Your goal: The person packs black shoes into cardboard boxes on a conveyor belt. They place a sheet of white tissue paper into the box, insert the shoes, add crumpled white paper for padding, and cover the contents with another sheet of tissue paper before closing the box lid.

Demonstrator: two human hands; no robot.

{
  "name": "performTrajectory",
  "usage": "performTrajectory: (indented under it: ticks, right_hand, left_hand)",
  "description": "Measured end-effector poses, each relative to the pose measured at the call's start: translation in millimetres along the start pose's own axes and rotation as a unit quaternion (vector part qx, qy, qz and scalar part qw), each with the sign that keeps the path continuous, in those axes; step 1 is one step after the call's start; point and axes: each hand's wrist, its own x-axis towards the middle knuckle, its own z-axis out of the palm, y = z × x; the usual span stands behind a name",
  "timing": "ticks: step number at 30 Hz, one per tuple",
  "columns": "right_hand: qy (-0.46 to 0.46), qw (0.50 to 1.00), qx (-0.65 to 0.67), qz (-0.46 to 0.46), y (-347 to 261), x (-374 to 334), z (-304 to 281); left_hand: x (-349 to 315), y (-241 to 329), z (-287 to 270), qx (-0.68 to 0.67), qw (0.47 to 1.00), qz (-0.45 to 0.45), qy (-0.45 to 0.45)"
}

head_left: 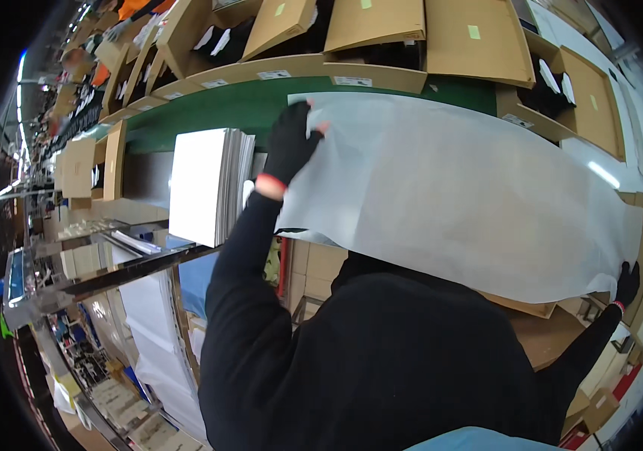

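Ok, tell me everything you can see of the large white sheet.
The large white sheet is long, thin and slightly see-through, like tissue paper, with faint brownish tones showing across its right part. It spreads wide in front of the person's body, its lower edge wavy. The left hand is at its upper left edge, and the right hand holds its crumpled lower right corner. Whatever lies beneath it is mostly hidden.

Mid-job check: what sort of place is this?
Probably a factory packing line: a row of open brown cardboard boxes lines a long, flat green surface, with a thick rectangular white stack and a wide, translucent white sheet nearer the person.
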Motion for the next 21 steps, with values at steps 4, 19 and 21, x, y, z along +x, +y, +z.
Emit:
performTrajectory:
  ticks: [4,19,21]
  right_hand:
    - [0.010,0.996,-0.055,0.064,-14.8,3.0,-20.6]
    - [0.015,0.883,0.112,-0.456,-372.7,-93.4,-32.2]
    - [0.011,0.897,0.055,-0.439,-317.1,-62.1,23.1]
  left_hand:
    - [-68.8,84.6,-12.6,-0.134,0.984,-0.077,-0.094]
    - [-150.1,137.9,23.7,-0.185,0.935,-0.187,-0.238]
    - [-154.3,143.9,22.1,-0.206,0.916,-0.219,-0.266]
